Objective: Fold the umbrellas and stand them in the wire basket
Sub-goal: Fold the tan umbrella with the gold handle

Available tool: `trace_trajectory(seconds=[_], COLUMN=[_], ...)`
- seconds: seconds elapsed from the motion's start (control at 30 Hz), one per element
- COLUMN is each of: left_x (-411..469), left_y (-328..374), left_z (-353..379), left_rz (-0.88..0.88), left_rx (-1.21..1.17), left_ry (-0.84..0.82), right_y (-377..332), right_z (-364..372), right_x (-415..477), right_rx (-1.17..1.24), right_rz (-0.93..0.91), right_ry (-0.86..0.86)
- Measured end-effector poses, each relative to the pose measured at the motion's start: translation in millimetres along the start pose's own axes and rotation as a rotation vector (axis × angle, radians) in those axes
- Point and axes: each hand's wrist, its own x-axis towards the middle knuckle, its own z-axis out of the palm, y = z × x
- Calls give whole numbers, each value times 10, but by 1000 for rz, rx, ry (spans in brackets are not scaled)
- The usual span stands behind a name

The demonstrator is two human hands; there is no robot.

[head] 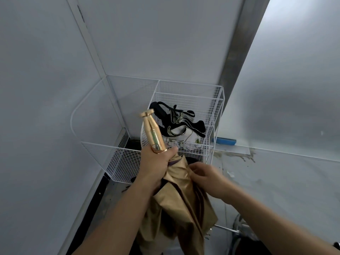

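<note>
Wire basket [184,100]: holds black-and-white umbrella [181,124].
Left hand [156,161]: grips gold umbrella [182,199].
Right hand [207,177]: pinches its fabric.
Floor: blue block [223,141].

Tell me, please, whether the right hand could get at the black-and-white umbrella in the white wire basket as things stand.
Probably yes: the white wire basket is open-topped, and the black-and-white umbrella lies just beyond the right hand, though it must first release the gold fabric umbrella.
</note>
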Motion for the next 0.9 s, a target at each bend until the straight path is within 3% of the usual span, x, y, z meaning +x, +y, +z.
trace_trajectory(seconds=[0.13, 0.23, 0.33, 0.47, 0.57, 0.67, 0.8, 0.9], left_x=[-95, -146, -155, -78, 61, 168, 360, 462], left_y=[-275, -532, -824, -1181, -1412, -1592, -1836, -1906], left_z=[44, 90, 95, 79, 109, 152, 133, 87], left_rz=[-15, -70, -127, -156, -157, -179, -206, -215], left_rx=[101, 138, 157, 208, 272, 296, 331, 331], left_ry=[-6, 32, 97, 128, 119, 97, 121, 124], right_y=[164, 456, 932, 1658, 2145, 2472, 2797, 2946], right_z=[191, 429, 553, 505, 555, 698, 983, 1123], right_x=[-23, 31, 89, 92, 230, 471, 763, 848], right_rx=[197, 164, -156, -689, -906, -983, -908, -878], right_rz=[104, 173, 196, 366, 345, 349, 441, 489], right_ry=[-103, -108, -73, -126, -147, -167, -227, -179])
